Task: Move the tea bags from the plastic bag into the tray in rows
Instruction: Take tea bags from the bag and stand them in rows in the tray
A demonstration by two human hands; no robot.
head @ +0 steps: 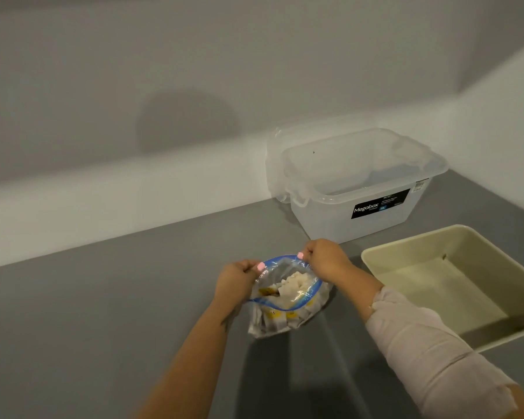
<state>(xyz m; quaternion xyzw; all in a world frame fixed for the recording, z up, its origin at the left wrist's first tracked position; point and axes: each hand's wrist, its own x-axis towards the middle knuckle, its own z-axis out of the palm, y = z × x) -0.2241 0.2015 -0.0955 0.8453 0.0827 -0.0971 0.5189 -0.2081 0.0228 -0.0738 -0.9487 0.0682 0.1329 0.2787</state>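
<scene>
I am looking down at a grey desk (103,313) running along a pale wall (164,55). The plastic bag (288,300) is sitting at its middle, mouth pulled wide, with tea bags (294,285) heaped inside. My left hand (236,282) is pinching the bag's blue zip rim on one side; my right hand (324,261) is pinching the rim opposite. Right of the bag, the cream tray (375,258) is lying with nothing showing in it. Beyond the bag, a clear box (357,225) labelled Megabox is standing open near the wall.
</scene>
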